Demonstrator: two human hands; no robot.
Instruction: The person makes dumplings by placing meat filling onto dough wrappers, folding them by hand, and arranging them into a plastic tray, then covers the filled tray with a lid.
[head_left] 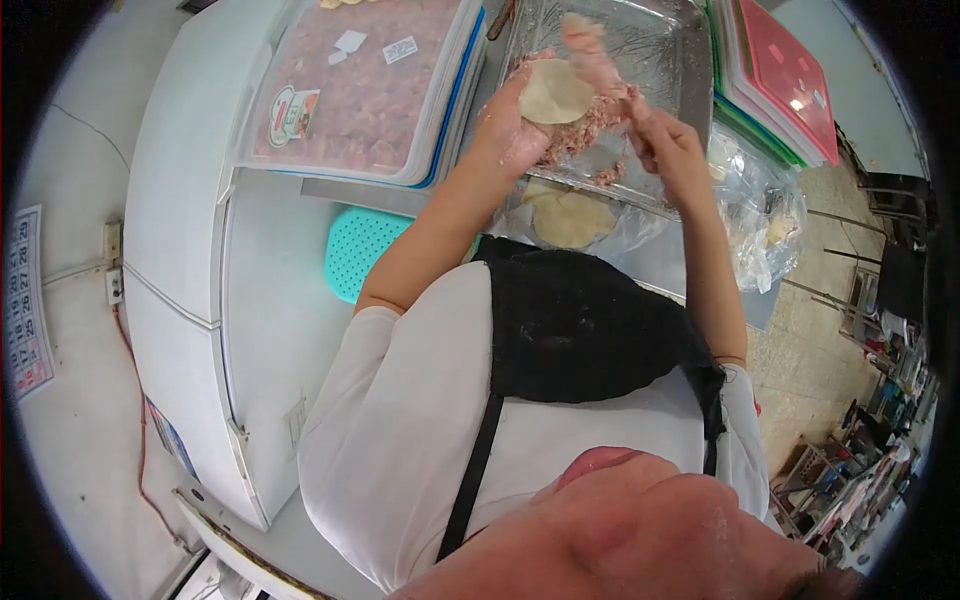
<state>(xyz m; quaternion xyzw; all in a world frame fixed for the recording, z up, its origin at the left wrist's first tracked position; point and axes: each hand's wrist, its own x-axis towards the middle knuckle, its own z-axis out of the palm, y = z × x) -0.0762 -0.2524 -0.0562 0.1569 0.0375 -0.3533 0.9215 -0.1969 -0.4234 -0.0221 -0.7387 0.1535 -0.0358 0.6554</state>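
Note:
My left hand (pixel 508 128), smeared with bits of meat, holds a round pale dough wrapper (pixel 556 92) on its fingers. In my right hand (pixel 672 152) is a slim spreading tool coated with pink minced meat (pixel 592 62); its exact shape is hidden by the meat and blurred. The tool's end is just beyond the wrapper's far right edge. Below both hands lies a metal tray (pixel 672 50) with minced meat filling (pixel 590 135) heaped at its near side. Nearer my apron, more round wrappers (pixel 572 218) lie in clear plastic.
Left of the tray stand stacked flat containers (pixel 350 95) with a labelled lid. Coloured trays or lids (pixel 790 75) are stacked at the right, above a clear plastic bag (pixel 755 215). A turquoise perforated seat-like surface (pixel 365 250) sits below my left arm, beside a white cabinet (pixel 180 180).

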